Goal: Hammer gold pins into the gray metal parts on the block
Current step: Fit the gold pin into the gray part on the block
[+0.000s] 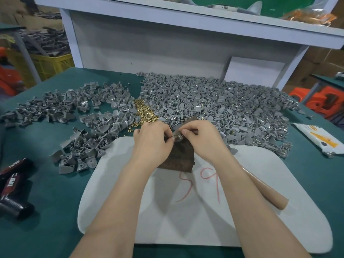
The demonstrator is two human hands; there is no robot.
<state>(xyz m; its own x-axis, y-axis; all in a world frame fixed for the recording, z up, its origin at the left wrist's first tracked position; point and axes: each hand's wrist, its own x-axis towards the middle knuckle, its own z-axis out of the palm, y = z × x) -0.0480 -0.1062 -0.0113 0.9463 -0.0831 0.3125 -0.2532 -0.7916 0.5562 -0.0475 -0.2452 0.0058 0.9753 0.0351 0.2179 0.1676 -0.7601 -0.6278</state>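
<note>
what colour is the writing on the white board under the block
Red: the writing on the white board shows best in the head view.

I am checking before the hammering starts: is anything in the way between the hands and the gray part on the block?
Nothing visible is. The left hand and the right hand both pinch the gray part at the top of the block, fingertips directly on it.

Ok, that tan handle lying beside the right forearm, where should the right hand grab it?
Take the tan handle at its thick near end, which lies free on the white board, coming from above and the right. Its far end is hidden under the right forearm. The right hand now pinches the gray part, so release that first.
</note>
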